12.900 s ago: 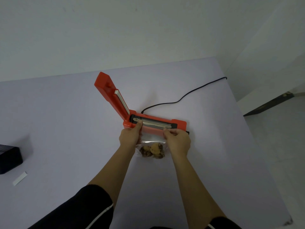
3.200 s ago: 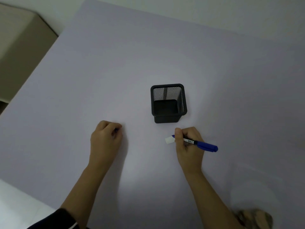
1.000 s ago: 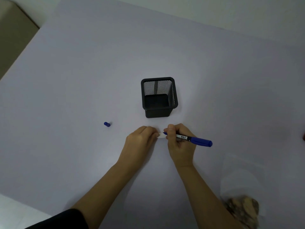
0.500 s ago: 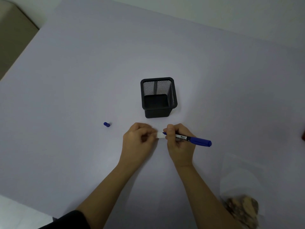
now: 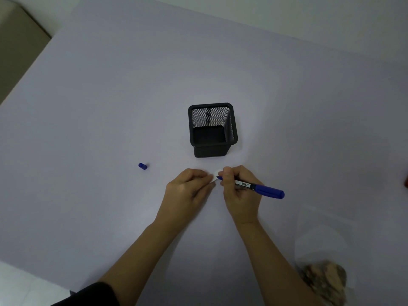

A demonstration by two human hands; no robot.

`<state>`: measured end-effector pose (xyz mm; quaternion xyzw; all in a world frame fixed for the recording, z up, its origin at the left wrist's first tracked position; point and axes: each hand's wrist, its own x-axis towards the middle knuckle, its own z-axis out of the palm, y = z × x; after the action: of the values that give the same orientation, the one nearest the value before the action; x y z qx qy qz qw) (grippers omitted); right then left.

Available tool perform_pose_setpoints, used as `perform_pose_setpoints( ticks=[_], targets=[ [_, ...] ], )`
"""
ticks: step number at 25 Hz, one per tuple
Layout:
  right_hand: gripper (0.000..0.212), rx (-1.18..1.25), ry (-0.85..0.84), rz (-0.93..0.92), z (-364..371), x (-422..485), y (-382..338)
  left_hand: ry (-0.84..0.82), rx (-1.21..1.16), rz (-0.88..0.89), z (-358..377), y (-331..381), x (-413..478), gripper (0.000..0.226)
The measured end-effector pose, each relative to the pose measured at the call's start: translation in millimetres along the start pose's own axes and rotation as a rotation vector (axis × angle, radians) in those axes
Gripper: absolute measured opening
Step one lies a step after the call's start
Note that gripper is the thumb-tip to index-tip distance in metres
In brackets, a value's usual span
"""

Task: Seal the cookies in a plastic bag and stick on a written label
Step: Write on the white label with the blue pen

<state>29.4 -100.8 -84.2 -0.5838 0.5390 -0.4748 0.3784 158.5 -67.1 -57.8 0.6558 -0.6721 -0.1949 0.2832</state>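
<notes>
A: In the view from the head, where are the two hands?

B: Both are over the pale table (image 5: 110, 107), just in front of the black mesh pen holder (image 5: 210, 151). The left hand (image 5: 187, 191) has its fingers curled, and the fingertips hold down the left end of the small white label (image 5: 215, 174). Whether the thumb also touches it, I cannot tell.

A: And the right hand?

B: The right hand (image 5: 240, 191) grips a blue pen (image 5: 260, 188) in a writing hold, fingers closed around the barrel. The tip of the pen is on the label, and the back end points to the right, a little toward the person.

A: How much of the label is visible?

B: Only a small white piece between the two hands. The rest is covered by fingers. If something is written on it, it is too small to read.

A: Where is the cap of the pen?

B: The blue cap (image 5: 142, 166) lies on its side on the table, left of the hands and well apart from them.

A: And the cookies?

B: The cookies (image 5: 322, 281) are inside the clear plastic bag (image 5: 320, 239), which lies flat on the table at the lower right, well apart from the label. They sit in the near end of the bag. No hand touches it.

A: Is something in the pen holder?

B: It stands upright, and I see only its dark bottom.
</notes>
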Motion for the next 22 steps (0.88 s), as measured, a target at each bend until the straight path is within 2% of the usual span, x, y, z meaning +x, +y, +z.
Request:
perform_pose_setpoints(
  ticks=[3, 7, 14, 19, 22],
  targets=[
    [0.063, 0.009, 0.004, -0.046, -0.6, -0.9, -0.4, -0.007, -0.064, 0.008, 0.5, -1.2, 0.7, 0.031],
    [0.06, 0.0, 0.001, -0.086, 0.1, -1.8, 0.6, 0.037, -0.16, -0.089, 1.3, -1.4, 0.9, 0.027],
    [0.056, -0.077, -0.009, -0.103, 1.9, 1.4, 2.9, 0.075, 0.03, -0.117, 1.8, -2.9, -7.4, 0.038],
    [0.039, -0.052, -0.041, -0.021, 3.2, 1.0, 2.3, 0.158, -0.025, -0.104, 12.6, -4.3, -14.3, 0.034],
    [0.038, -0.045, -0.052, 0.002, 3.8, 0.6, 1.8, 0.181, 0.028, -0.107, 23.3, -4.0, -17.0, 0.033]
  ],
)
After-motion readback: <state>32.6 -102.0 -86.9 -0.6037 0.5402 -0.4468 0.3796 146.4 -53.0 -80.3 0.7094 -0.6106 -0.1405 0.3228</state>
